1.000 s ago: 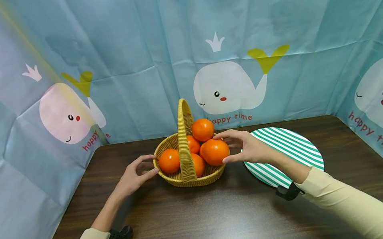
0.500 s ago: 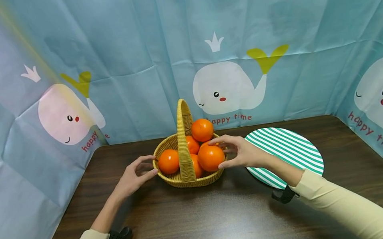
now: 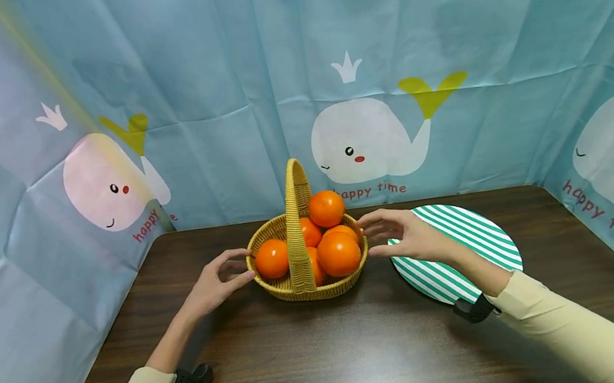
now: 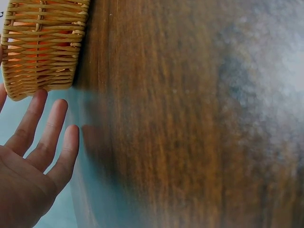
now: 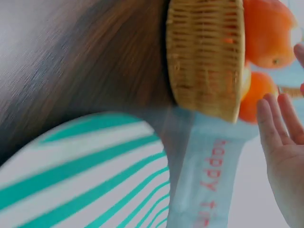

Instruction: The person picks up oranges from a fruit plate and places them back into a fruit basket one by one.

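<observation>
A yellow wicker basket point(image 3: 297, 238) with a tall arched handle stands at the middle of the table, holding several oranges. The front-right orange point(image 3: 339, 254) lies on others, near the rim. Another orange point(image 3: 326, 208) tops the pile at the back. Against the basket's left side, my left hand point(image 3: 216, 286) rests its fingertips, the fingers mostly straight in the left wrist view point(image 4: 38, 164). My right hand point(image 3: 409, 237) holds nothing; its spread fingers are just off the basket's right rim. In the right wrist view, its straight fingers point(image 5: 280, 116) are beside the oranges.
A round mat point(image 3: 454, 250) with green and white stripes lies right of the basket, partly under my right forearm. Blue curtains point(image 3: 213, 100) with printed whales stand behind the dark wooden table point(image 3: 306, 360) and along both sides.
My right hand first moves left and nearer with the front-right orange, setting it lower in the basket. Then it lets go and draws back to the right. My left hand stays at the basket's side.
</observation>
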Demonstrator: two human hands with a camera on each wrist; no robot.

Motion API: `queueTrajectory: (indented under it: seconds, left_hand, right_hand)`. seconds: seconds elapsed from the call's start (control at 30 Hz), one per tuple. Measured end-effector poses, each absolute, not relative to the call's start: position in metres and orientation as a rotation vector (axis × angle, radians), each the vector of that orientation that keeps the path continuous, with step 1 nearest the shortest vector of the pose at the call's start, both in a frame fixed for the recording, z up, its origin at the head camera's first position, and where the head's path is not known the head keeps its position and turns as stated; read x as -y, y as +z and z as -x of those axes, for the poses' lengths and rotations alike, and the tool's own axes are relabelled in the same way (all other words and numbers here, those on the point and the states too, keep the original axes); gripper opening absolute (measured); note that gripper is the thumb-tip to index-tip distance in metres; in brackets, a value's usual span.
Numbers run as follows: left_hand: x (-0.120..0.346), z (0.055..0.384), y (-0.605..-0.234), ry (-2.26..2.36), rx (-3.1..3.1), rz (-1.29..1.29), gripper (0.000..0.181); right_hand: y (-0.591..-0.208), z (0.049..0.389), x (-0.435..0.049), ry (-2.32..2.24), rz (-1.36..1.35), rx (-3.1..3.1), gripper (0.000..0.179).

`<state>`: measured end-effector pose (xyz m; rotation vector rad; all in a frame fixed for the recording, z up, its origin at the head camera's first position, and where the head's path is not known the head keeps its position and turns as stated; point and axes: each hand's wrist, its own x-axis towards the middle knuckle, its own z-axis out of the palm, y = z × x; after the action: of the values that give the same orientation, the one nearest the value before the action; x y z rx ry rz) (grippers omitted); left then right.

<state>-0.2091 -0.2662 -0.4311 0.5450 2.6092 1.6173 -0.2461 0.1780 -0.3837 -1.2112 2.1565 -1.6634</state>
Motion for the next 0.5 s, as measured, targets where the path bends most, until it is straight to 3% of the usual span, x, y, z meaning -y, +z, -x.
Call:
queueTrajectory:
  seconds: [0.23, 0.5]
  left_hand:
    - [0.266, 0.207, -0.432, 1.615, -2.635, -0.541, 0.045]
    - [0.263, 0.198, -0.431, 1.31, -2.91, -0.621, 0.051]
  right_hand:
    - [-0.391, 0.24, -0.216, -1.688, 1.064, -2.305, 0.031]
    - [-0.406, 0.227, -0.262, -1.572, 0.945, -2.631, 0.024]
